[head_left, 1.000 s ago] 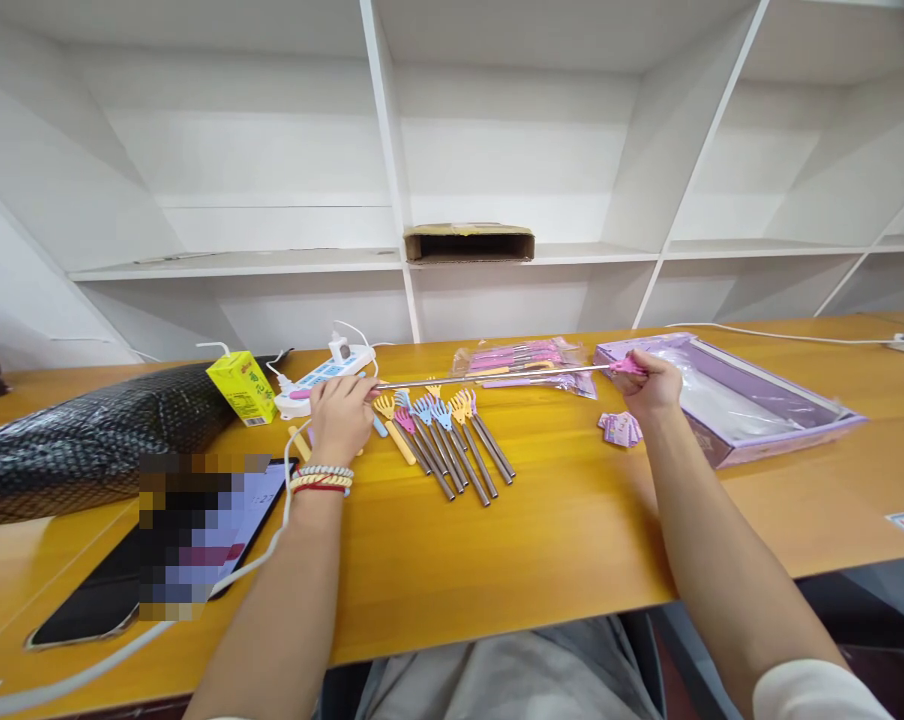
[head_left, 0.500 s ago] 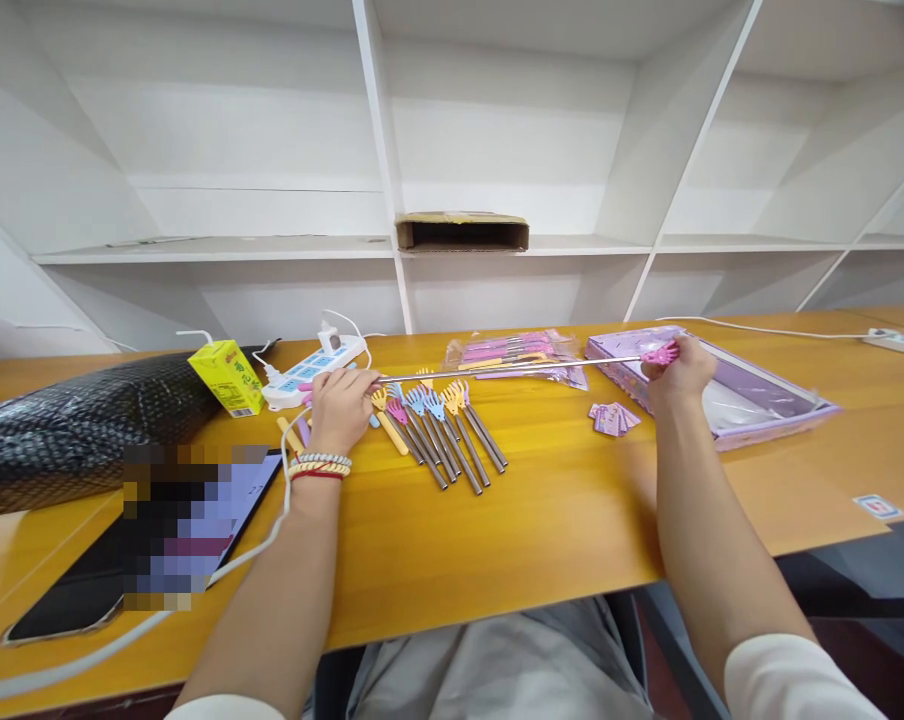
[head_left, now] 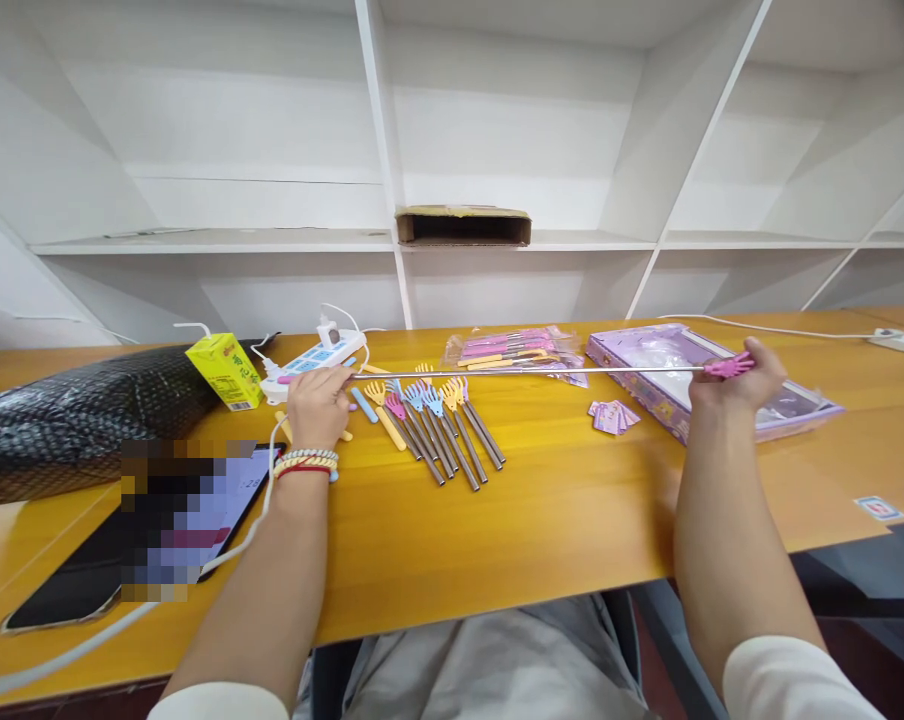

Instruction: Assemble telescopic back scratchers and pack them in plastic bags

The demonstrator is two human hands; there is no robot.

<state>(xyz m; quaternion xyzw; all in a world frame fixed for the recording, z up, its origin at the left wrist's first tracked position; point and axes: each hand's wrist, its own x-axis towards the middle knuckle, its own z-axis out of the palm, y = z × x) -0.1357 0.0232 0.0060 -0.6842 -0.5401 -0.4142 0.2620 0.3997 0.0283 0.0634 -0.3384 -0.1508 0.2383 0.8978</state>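
A telescopic back scratcher (head_left: 534, 371) with a pink claw head and a thin metal rod is pulled out long, level above the table. My left hand (head_left: 317, 408) is closed around its pink handle end. At the other end, my right hand (head_left: 753, 385) grips the pink claw, fingers partly hidden. Below the rod lies a group of claw heads on metal tubes (head_left: 433, 402) in yellow, blue, pink and purple. Loose handles, among them a yellow handle (head_left: 390, 428) and a blue handle (head_left: 363, 404), lie near my left hand.
Behind the rod lies a bag of back scratchers (head_left: 512, 345). A purple box (head_left: 639, 398) and small purple cards (head_left: 613, 417) are at right. Left are a power strip (head_left: 324, 355), yellow drink carton (head_left: 227, 372), black wrapped bundle (head_left: 99, 410), a tablet (head_left: 69, 590) and white cable (head_left: 253, 545).
My hands have moved apart, the right one farther right and the left one slightly left. The back scratcher's rod is longer, and more of its pink claw shows.
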